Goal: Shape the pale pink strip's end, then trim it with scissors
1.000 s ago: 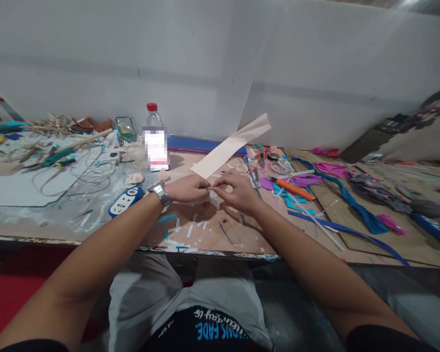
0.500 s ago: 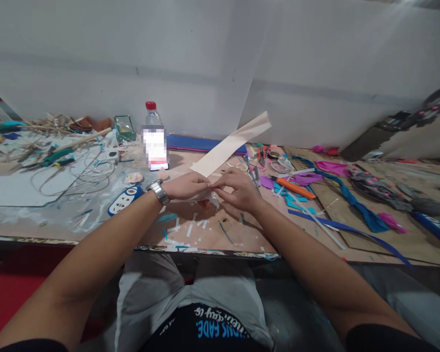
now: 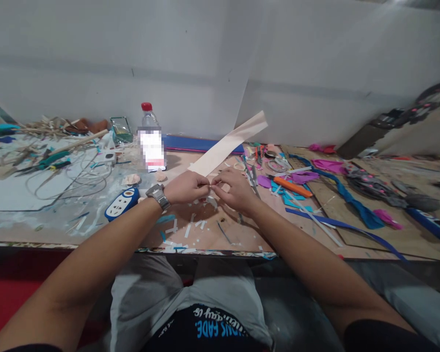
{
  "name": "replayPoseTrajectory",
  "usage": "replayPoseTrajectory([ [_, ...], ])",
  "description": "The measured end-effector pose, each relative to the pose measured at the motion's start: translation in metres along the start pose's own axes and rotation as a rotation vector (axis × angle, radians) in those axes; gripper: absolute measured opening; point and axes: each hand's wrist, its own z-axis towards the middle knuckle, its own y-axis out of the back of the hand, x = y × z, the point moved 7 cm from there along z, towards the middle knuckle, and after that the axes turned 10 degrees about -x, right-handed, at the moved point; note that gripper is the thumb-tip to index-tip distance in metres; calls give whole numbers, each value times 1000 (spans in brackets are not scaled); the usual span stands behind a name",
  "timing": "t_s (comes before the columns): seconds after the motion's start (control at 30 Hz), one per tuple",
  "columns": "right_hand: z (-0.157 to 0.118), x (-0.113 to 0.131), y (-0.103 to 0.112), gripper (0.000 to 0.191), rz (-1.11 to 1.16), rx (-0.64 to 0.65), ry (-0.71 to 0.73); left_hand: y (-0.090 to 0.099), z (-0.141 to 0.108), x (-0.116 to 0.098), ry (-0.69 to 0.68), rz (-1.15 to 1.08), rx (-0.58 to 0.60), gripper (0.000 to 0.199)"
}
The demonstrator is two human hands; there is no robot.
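My left hand (image 3: 191, 188), with a metal watch (image 3: 159, 196) at its wrist, is closed in a pinch over the middle of the table. Facing it, my right hand (image 3: 234, 189) pinches too, and the fingertips of both almost meet. Whatever small thing lies between the fingertips is too small to make out. A pale curled scrap (image 3: 209, 200) shows just beneath the hands. Behind them a long cream paper strip (image 3: 229, 144) slants up to the right, its lower end near my left knuckles. White and blue paper snippets (image 3: 188, 230) lie on the table in front.
A blue-and-white power strip (image 3: 121, 204) sits left of my left forearm. Behind stand a phone (image 3: 152, 149) and a red-capped bottle (image 3: 148, 115). To the right lie an orange utility knife (image 3: 292, 187), a blue ribbon (image 3: 346, 228) and crepe paper pieces. Green-handled pliers (image 3: 53, 160) are at left.
The view has shifted slightly. My fingertips have drawn a little apart, and the pale scrap under my hands shows less. Both hands stay in the same place over the table.
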Motion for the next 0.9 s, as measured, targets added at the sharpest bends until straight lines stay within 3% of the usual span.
replayPoseTrajectory([
  [0.2, -1, -15, -10, 11, 152, 68, -235, -5, 0, -9, -124, 322, -108, 38],
  [0.33, -7, -30, -22, 16, 424, 138, -521, -4, 0, -11, -159, 422, -135, 35],
  [0.4, -8, -33, -21, 17, 476, 119, -592, -2, 0, -10, -160, 432, -150, 35],
  [0.63, 0, -19, -2, 13, 207, 38, -360, -3, -1, -7, -158, 398, -102, 38],
  [0.9, -2, -26, -3, 11, 211, 8, -376, 3, -1, -5, -88, 112, -3, 35],
])
